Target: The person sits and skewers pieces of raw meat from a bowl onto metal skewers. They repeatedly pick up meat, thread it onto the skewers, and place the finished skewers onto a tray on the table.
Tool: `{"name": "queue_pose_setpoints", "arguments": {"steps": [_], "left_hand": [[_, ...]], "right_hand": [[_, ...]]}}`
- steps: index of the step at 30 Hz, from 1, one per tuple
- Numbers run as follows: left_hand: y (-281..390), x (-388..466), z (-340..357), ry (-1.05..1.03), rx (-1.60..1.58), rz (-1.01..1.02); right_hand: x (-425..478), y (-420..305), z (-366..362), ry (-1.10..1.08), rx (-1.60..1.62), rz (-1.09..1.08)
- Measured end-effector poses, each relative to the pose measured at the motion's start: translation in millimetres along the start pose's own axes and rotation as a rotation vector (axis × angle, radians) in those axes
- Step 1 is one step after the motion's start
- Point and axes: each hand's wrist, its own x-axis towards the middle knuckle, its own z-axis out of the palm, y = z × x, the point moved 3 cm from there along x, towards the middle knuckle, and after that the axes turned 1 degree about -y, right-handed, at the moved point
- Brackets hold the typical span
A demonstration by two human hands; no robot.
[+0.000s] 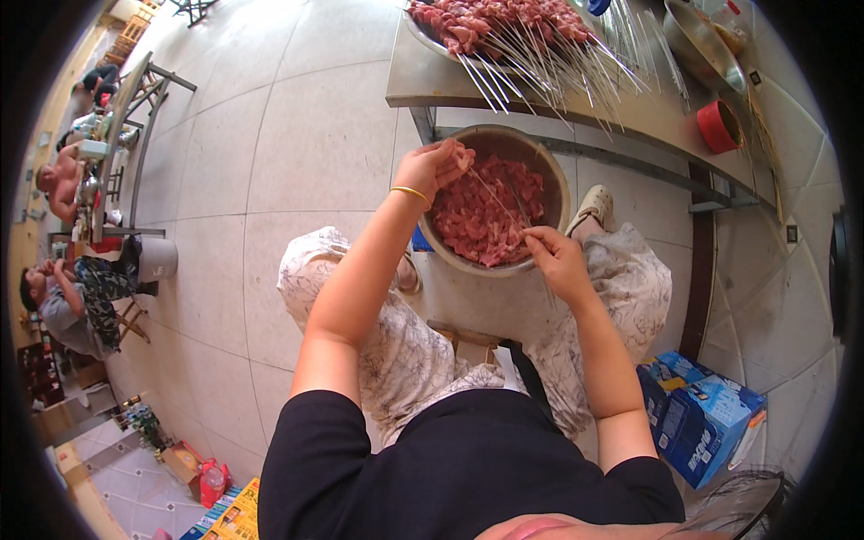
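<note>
My left hand (432,169), with a yellow bangle at the wrist, pinches a small piece of raw meat (463,156) over the far left rim of a metal basin (561,202). From that piece a thin skewer (498,197) slants down to my right hand (559,262), whose fingers grip it at the basin's near right rim. A second thin metal skewer (516,192) also runs up from the right fingers, above the meat. Cut raw meat (482,216) fills much of the basin. Whether the meat piece is pierced is hidden by my left fingers.
Loaded meat skewers (520,27) lie piled on a metal table (648,121), handles jutting over its edge. A red cup (719,127) and metal bowl (705,47) stand there too. Blue cartons (702,412) sit at right. People sit around a table (128,121) far left.
</note>
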Motion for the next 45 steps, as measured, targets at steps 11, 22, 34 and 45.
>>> {"name": "queue_pose_setpoints", "arguments": {"steps": [11, 22, 34, 45], "left_hand": [[-28.9, -11.9, 31.5, -0.057, 0.101, -0.05], [-48.4, 14.0, 2.1, 0.048, 1.356, 0.278], [-76.4, 13.4, 5.8, -0.013, 1.562, 0.453], [-81.6, 9.3, 5.7, -0.081, 1.486, 0.353]], "right_hand": [[8.2, 8.5, 6.6, 0.108, 0.051, -0.063], [17.5, 15.7, -2.8, 0.228, 0.011, -0.034], [15.0, 17.1, -6.9, 0.254, -0.062, -0.122], [15.5, 18.6, -3.6, 0.246, -0.06, -0.106]]}}
